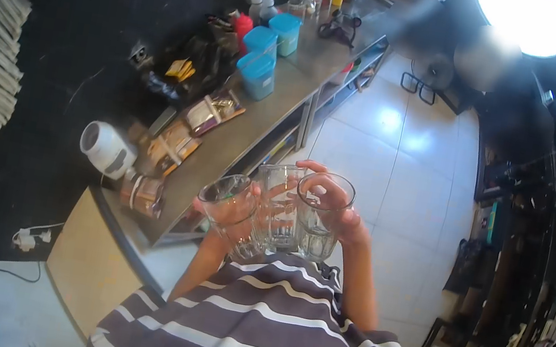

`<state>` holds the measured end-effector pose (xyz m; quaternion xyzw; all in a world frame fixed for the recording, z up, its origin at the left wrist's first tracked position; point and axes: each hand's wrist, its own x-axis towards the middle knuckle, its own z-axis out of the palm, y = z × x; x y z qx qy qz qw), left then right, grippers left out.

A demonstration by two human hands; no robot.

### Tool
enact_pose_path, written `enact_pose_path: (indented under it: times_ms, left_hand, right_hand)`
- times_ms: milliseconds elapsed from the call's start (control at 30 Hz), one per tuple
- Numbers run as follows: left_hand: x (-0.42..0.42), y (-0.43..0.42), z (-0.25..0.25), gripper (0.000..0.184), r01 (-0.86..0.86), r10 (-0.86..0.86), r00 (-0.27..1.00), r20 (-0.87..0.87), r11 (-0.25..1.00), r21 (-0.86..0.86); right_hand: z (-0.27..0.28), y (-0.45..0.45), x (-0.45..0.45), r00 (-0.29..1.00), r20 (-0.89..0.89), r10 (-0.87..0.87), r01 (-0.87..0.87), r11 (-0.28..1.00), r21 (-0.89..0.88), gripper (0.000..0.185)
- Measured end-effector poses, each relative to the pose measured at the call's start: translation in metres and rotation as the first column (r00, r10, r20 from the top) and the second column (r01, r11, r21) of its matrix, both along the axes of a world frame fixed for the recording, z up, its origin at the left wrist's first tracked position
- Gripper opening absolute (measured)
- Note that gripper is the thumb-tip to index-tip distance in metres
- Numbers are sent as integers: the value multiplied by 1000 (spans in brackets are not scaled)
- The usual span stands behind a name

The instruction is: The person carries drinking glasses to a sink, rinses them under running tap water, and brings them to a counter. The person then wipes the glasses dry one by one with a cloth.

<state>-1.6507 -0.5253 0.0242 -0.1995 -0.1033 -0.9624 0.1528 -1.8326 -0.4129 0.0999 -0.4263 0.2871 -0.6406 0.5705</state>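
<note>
A striped garment (252, 318) is filling the foreground. Just beyond it, the left hand (248, 200) is curling around one glass (234, 221) and the right hand (349, 223) around a second glass (317, 234), both partly closed; a middle glass (276, 210) is standing between, which hand is gripping it one cannot tell. Farther left, blue tubs (258, 75) are lining the table (258, 118).
</note>
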Motion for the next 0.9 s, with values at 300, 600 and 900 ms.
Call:
enact_pose_path:
  times_ms: [300, 600, 900]
  left_hand:
    - [-176, -108, 15, 97, -149, 163, 973, 163, 984, -100]
    - [-309, -166, -61, 70, -497, 474, 734, 486, 863, -91]
    - [-408, -271, -68, 75, -546, 539, 807, 242, 837, -41]
  right_hand:
    - [-8, -130, -195, 993, 116, 37, -47, 995, 90, 86]
    - [5, -264, -366, 900, -114, 420, -415, 907, 63, 83]
    - [-48, -400, -457, 859, 46, 509, -511, 855, 82, 68]
